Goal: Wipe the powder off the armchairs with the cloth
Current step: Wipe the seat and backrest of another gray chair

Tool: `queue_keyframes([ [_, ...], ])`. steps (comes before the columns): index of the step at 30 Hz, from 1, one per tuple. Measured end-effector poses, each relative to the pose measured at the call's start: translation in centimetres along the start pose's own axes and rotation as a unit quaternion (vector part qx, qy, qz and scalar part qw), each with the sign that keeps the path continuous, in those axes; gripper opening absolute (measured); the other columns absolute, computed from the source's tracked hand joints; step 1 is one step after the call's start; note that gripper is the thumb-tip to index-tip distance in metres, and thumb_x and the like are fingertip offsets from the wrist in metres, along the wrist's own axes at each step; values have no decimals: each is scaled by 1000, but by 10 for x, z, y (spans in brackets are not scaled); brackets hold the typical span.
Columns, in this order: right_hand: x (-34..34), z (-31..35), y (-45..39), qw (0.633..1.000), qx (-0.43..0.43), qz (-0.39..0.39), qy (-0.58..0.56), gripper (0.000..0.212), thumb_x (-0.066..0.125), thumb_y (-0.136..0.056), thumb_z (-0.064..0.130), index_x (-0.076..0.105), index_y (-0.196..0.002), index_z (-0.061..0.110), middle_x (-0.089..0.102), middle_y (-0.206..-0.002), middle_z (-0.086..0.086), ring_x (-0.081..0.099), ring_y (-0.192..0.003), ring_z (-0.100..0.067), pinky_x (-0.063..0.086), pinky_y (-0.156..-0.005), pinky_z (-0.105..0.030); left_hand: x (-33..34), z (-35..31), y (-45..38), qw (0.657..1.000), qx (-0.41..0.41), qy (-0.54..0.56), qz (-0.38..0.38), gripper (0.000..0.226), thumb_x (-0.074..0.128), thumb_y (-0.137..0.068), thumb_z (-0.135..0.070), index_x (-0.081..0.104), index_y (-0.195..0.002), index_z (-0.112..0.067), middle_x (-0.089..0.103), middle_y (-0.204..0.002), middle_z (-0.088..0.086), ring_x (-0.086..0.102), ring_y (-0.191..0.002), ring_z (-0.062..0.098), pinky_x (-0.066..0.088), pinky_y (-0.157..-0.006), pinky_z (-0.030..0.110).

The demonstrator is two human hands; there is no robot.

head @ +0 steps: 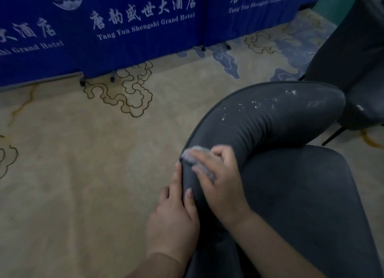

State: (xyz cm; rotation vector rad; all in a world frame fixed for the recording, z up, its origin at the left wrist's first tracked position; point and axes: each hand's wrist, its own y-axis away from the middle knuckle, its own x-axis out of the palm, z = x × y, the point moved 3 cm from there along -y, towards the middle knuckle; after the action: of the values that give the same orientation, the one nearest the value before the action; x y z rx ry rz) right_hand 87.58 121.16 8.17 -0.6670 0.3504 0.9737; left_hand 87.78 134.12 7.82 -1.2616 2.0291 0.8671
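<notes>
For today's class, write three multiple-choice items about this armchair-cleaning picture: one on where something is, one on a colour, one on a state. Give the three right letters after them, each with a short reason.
1. Where does the visible white powder lie on the near armchair?
A. on the far part of the curved padded back, beyond the cloth
B. on the seat cushion
C. on the chair legs

2. What colour is the screen with hotel lettering behind the carpet?
A. red
B. blue
C. green

3. What is the right hand doing?
A. hanging free above the chair
B. pressing the cloth onto the padded back
C. resting on the carpet

Answers: 1 A, the specks sit on the back's far stretch, past the cloth. 2 B, the panels are deep blue with pale lettering. 3 B, the fingers lie over the grey cloth on the padding, while the left hand grips the chair's outer edge.
</notes>
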Motion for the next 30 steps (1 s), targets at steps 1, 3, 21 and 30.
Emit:
queue_keyframes([
  [1, -3, 2, 12, 1000, -7, 15, -4, 34, 56, -88, 26, 63, -120, 34, 39, -104, 5, 51, -95, -15, 48, -87, -30, -1, 0, 0, 1000, -2, 4, 0, 52, 16, -87, -51, -17, -125, -65, 43, -135, -7, 60, -100, 23, 46, -81, 35],
  [3, -7, -3, 12, 1000, -10, 9, 15, 36, 57, -85, 25, 61, -120, 35, 40, -102, 4, 51, -94, -17, 49, -85, -33, 0, 0, 0, 1000, -2, 9, -6, 52, 16, -86, -51, -16, -125, -66, 44, -137, -6, 60, -102, 24, 47, -84, 35],
  [21, -9, -48, -91, 992, 52, -41, 108, 33, 64, -85, 13, 69, -114, 27, 39, -99, 1, 52, -93, -27, 49, -88, -47, 0, 2, 2, 1000, 1, -8, -18, 60, -3, -74, -63, -19, -131, -61, 48, -128, -6, 62, -93, 27, 47, -77, 37],
  [30, -9, -20, -25, 998, -12, 37, 43, 34, 57, -85, 21, 68, -117, 23, 43, -99, 0, 50, -91, -16, 43, -89, -23, 1, 3, 0, 1000, -6, 3, -3, 53, 4, -81, -59, -22, -127, -65, 46, -131, -7, 60, -98, 23, 47, -81, 35],
])
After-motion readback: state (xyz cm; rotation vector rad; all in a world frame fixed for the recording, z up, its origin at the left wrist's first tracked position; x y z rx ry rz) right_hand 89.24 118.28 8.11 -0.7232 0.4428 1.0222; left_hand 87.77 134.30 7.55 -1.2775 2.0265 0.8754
